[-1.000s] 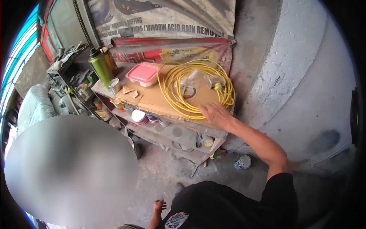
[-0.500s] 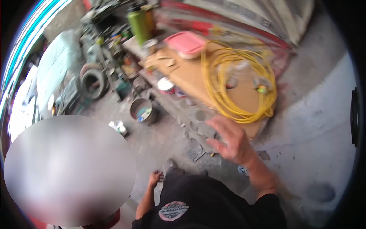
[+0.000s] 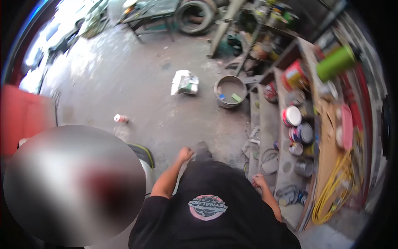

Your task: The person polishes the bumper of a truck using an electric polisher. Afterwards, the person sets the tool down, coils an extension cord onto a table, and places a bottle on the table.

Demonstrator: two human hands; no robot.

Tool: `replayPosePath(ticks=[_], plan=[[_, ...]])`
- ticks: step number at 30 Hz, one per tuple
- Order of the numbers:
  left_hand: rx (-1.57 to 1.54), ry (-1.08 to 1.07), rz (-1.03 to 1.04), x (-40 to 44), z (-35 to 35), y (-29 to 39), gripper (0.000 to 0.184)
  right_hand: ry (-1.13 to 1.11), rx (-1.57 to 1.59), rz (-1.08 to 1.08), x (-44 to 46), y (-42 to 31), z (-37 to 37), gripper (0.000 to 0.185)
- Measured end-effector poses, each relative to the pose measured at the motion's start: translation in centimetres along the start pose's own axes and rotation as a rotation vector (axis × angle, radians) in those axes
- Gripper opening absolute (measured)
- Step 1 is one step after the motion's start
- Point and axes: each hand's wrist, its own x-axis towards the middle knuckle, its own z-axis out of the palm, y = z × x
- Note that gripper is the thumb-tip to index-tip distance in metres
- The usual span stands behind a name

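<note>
My left hand (image 3: 185, 154) hangs beside my black shirt (image 3: 174, 211), over the grey floor, with its fingers curled in and no object visible in it. My right hand (image 3: 260, 181) is lowered on the other side, its fingers also curled and no object visible in them. It is nearest the low shelves (image 3: 269, 120), apart from the sander-like grey tool (image 3: 286, 195) lying there. Cans stand on the shelves, among them a white-lidded can (image 3: 292, 116) and a blue-labelled can (image 3: 301, 133).
A bucket (image 3: 230, 92) stands ahead on the floor beside the shelves. A white-and-green package (image 3: 185, 84) and a small can (image 3: 121, 118) lie farther left. Tyres (image 3: 195, 17) are at the back. A coiled yellow hose (image 3: 333, 191) and pink-lidded box (image 3: 345, 126) rest on the right-hand top.
The view has swung left, so the shelves and hose now appear at the right. My right hand has dropped from above the bench to my side, and its spread fingers have curled.
</note>
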Motion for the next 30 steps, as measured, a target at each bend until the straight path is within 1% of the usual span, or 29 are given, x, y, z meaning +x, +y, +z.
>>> replayPosePath(ticks=[1,2,3,4,5,6,8,9,10,11,12,14,15,17,18,20,21,23,24,25,27,28,30], plan=[[0.037,0.034,0.023,1.6,-1.5,-1.8,0.041,-0.033,-0.041,-0.009,1.0,-2.0,-0.3,0.018],[0.077,0.065,0.048,2.7,-3.0,-3.2,0.042,0.001,0.027,-0.032,1.6,-4.1,-0.6,0.02],[0.057,0.083,0.016,3.1,-5.0,-4.1,0.042,0.04,0.099,-0.053,2.8,-5.8,-1.0,0.021],[0.008,0.162,-0.02,3.7,-6.8,-4.8,0.042,0.063,0.1,-0.162,4.7,-7.7,-0.9,0.025],[-0.038,0.235,-0.045,4.2,-8.1,-5.3,0.042,0.052,0.096,-0.216,4.9,-11.2,-0.9,0.026],[-0.05,0.23,-0.047,5.0,-8.9,-6.2,0.042,0.047,0.101,-0.265,5.5,-15.3,-0.9,0.028],[-0.177,0.32,-0.106,6.5,-10.3,-7.9,0.04,0.007,0.017,-0.491,9.3,-20.9,-0.8,0.033],[-0.175,0.308,-0.101,6.9,-10.8,-7.9,0.04,0.006,0.016,-0.478,9.0,-25.3,-0.7,0.036],[-0.276,0.266,-0.177,6.8,-11.2,-7.8,0.037,0.001,0.018,-0.466,8.2,-30.3,-0.2,0.038],[-0.375,0.227,-0.255,6.7,-11.7,-7.5,0.035,-0.016,-0.006,-0.499,9.5,-33.4,-0.1,0.04],[-0.371,0.223,-0.254,6.9,-12.3,-6.8,0.035,-0.036,-0.032,-0.536,11.1,-36.5,0.0,0.041],[-0.566,0.182,-0.378,6.1,-12.1,-5.6,0.031,-0.059,-0.073,-0.614,13.9,-42.2,0.4,0.042],[-0.564,0.17,-0.385,5.9,-12.3,-5.1,0.031,-0.058,-0.072,-0.6,14.9,-44.7,0.6,0.042],[-0.697,0.098,-0.508,6.4,-13.9,-4.1,0.028,-0.067,-0.039,-0.552,16.5,-49.5,0.9,0.042],[-0.683,0.087,-0.505,6.5,-15.2,-3.2,0.028,-0.06,-0.025,-0.543,17.4,-51.2,0.9,0.042],[-0.774,0.229,-0.423,7.2,-17.9,-2.0,0.027,-0.051,-0.145,-0.405,19.0,-54.8,1.5,0.042],[-0.771,0.219,-0.428,8.1,-19.3,-2.2,0.027,-0.049,-0.144,-0.393,20.0,-56.5,1.7,0.042],[-0.697,0.385,-0.424,9.4,-21.6,-3.5,0.027,-0.068,-0.293,-0.372,22.0,-60.0,1.9,0.042],[-0.811,0.387,-0.458,10.3,-23.0,-4.3,0.028,-0.086,-0.257,-0.391,22.3,-62.1,2.2,0.043],[-0.814,0.385,-0.467,11.2,-24.4,-5.2,0.028,-0.091,-0.263,-0.386,22.7,-64.5,2.8,0.043],[-0.695,0.281,-0.482,13.2,-28.1,-7.4,0.028,-0.024,-0.172,-0.453,23.0,-69.0,4.7,0.044],[-0.684,0.26,-0.483,13.7,-30.0,-8.9,0.028,-0.016,-0.163,-0.435,22.6,-70.1,6.2,0.044],[-0.734,0.237,-0.527,16.7,-33.7,-12.0,0.029,0.034,0.04,-0.523,22.3,-73.9,8.4,0.044]])
